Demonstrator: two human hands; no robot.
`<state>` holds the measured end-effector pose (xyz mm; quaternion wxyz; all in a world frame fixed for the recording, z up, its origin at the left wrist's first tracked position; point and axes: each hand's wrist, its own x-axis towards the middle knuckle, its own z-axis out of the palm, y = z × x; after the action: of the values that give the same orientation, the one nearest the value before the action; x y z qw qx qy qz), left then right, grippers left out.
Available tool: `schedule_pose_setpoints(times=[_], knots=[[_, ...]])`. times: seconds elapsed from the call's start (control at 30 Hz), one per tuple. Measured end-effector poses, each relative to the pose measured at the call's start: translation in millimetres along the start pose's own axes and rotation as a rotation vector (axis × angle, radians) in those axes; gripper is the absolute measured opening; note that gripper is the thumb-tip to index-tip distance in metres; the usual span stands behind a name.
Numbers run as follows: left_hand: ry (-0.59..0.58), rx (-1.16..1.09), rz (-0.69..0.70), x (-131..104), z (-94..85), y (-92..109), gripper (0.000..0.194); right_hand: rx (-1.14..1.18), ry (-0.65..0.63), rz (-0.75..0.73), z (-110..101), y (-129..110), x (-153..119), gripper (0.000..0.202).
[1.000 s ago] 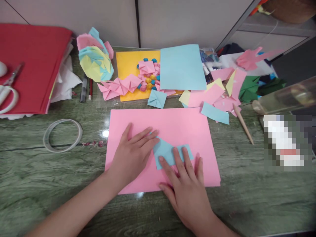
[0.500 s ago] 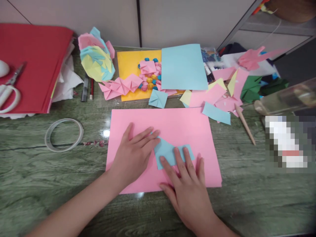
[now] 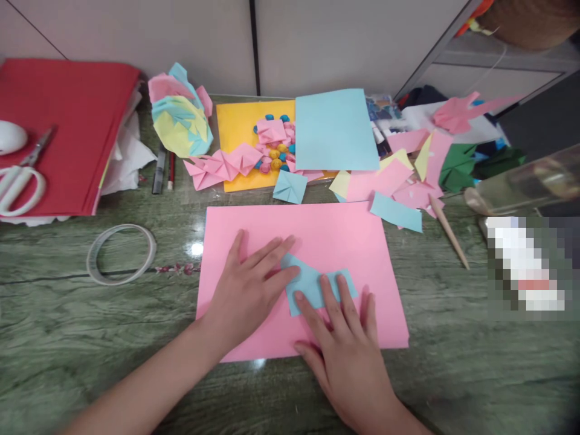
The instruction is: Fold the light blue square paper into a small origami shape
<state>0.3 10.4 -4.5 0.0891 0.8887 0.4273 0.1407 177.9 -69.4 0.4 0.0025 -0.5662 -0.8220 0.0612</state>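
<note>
A small folded piece of light blue paper (image 3: 308,281) lies on a large pink sheet (image 3: 344,235) in the middle of the table. My left hand (image 3: 251,284) rests at its left end, fingers stretched out, the index fingertip and thumb over the blue edge. Flat with spread fingers, my right hand (image 3: 347,350) presses several fingertips on the lower and right part of the blue paper. Parts of the folded paper are hidden under my fingers.
A roll of tape (image 3: 121,254) and white-handled scissors (image 3: 22,181) on red paper (image 3: 67,121) are at left. Behind stand paper flowers (image 3: 181,121), a blue sheet (image 3: 338,130) and a small blue folded square (image 3: 290,186). Paper scraps (image 3: 394,208) and a pointed wooden stick (image 3: 448,232) lie right.
My left hand's fingers have shifted slightly, with one finger moved to the right over the blue paper. My right hand stays in place on it. The whole view has moved a little.
</note>
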Motion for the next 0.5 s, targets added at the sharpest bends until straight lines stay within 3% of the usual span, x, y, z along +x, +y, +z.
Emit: schedule_pose_setpoints(times=[0.3, 0.5], knots=[[0.039, -0.020, 0.043, 0.6, -4.3, 0.9, 0.018, -0.023, -0.021, -0.006, -0.9, -0.2, -0.5, 0.059], [0.087, -0.120, -0.012, -0.1, 0.9, 0.1, 0.017, -0.028, -0.023, -0.005, -0.3, -0.4, -0.8, 0.058]])
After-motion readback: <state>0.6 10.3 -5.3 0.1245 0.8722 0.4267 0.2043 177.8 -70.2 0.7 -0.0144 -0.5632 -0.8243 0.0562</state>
